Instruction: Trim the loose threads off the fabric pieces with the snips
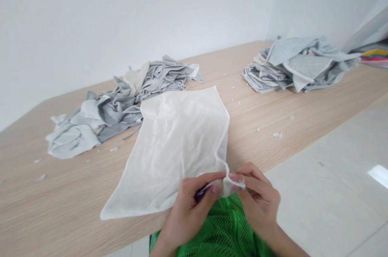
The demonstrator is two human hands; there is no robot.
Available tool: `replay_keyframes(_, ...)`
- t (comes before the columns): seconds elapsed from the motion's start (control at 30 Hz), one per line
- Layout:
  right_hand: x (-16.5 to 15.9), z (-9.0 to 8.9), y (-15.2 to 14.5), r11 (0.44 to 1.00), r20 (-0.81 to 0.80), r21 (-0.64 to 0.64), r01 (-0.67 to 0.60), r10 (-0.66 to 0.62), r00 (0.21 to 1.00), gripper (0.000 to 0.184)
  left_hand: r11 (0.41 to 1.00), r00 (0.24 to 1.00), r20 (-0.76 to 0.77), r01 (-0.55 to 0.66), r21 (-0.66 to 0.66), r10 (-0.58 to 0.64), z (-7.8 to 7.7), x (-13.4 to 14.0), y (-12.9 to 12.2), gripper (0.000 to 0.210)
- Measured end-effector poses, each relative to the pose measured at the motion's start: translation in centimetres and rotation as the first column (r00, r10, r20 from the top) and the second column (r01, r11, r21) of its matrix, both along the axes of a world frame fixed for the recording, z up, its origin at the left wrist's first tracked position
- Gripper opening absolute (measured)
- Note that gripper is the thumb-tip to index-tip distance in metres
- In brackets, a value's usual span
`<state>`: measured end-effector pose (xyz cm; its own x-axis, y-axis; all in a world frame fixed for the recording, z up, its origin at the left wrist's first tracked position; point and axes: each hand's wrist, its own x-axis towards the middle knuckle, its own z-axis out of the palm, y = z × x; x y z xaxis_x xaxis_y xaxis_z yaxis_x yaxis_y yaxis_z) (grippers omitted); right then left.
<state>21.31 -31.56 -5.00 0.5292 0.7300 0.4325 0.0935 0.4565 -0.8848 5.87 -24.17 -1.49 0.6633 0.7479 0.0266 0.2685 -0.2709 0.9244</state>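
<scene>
A white fabric piece (178, 140), with a raised seam along its edge, lies spread on the table and reaches its near right corner into my hands. My left hand (195, 204) is closed, pinching the fabric's edge between thumb and forefinger. A small dark purple object (200, 192) shows inside its grip, mostly hidden, so I cannot tell its kind. Close beside it, my right hand (257, 196) pinches the same corner, where a short white end (238, 184) sticks out by its fingertips.
Crumpled grey and white cloths (112, 107) are heaped at the back left of the wooden table (260, 135). Another pile of grey cloths (303, 63) stands at the right rear. White scraps (277, 135) are scattered about. Tiled floor (327, 192) lies beyond the right edge.
</scene>
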Motion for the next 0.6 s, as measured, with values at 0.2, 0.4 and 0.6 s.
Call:
replay_keyframes(0.2, 0.7, 1.1, 0.3, 0.983, -0.170, -0.175, -0.062, 0.032, 0.985, 0.010, 0.983, 0.991, -0.114, -0.052, 0.176, 0.073, 2.6, -2.0, 0.8, 0.039)
replay_keyframes(0.4, 0.7, 1.6, 0.7, 0.968, -0.409, -0.174, -0.182, 0.097, 0.907, 0.011, 0.936, 0.976, -0.205, 0.143, 0.321, -0.079, 5.0, -1.0, 1.7, 0.038)
replay_keyframes(0.6, 1.1, 1.5, 0.7, 0.965, -0.397, -0.119, -0.234, 0.169, 0.902, 0.007, 0.920, 0.947, -0.301, 0.210, 0.332, -0.108, 5.1, -0.1, 2.1, 0.035)
